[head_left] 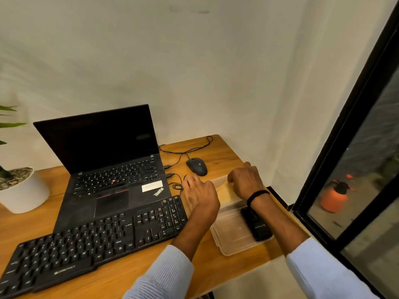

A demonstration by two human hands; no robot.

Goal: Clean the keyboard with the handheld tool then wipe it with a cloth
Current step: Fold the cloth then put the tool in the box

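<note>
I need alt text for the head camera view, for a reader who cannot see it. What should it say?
A person's left hand and right hand hold the raised clear lid of a plastic box containing a black handheld tool, on a wooden desk. Left of it lie a black keyboard and an open laptop.

Left hand [200, 196] and right hand [246, 180] hold a clear lid [224, 190] beside the keyboard [86, 244].

Keyboard [92, 244], left of the fingers [191, 180]: black, white lettering. Mouse [197, 166], beyond the fingers: dark grey. Lid [221, 184] at the fingers: clear. Table [216, 152]: brown wood grain. Sleeves [168, 275]: pale blue, ribbed.
</note>
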